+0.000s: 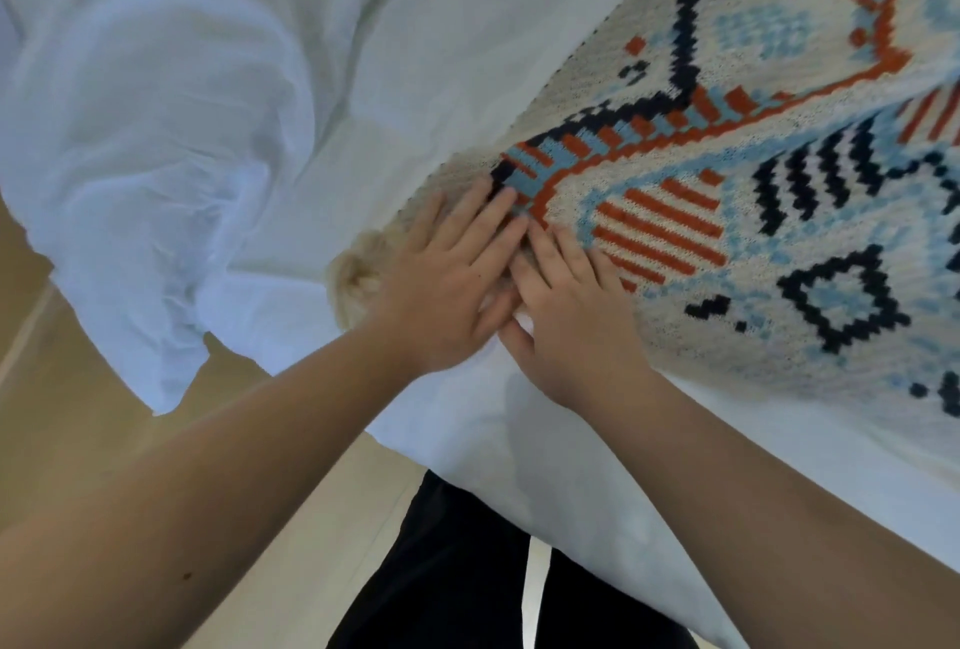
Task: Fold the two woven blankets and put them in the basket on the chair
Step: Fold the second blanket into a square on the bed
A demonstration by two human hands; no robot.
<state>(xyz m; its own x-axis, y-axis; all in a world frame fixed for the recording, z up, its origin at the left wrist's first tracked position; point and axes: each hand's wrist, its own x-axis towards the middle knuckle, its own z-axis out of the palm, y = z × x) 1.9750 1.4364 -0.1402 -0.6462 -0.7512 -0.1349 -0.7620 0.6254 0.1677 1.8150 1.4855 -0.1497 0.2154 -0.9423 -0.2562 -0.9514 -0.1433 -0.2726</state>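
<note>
Both our hands lie flat, fingers straight and together, side by side on the corner of the woven blanket [727, 170]: left hand [441, 284] over its edge, right hand [566, 326] touching it, neither gripping. This blanket is coarse cream knit with stepped navy, orange and pale blue diamonds, spread over the white sheet [415, 50]. A cream tassel [358, 269] sticks out beside our left hand; a rumpled white duvet [145, 170] bunches to the left, above the tan floor [78, 440].

We see a bed [441, 50] in white sheeting, bearing a patterned woven blanket [779, 258], a rumpled white duvet [145, 154], and what may be a tassel [358, 269].
</note>
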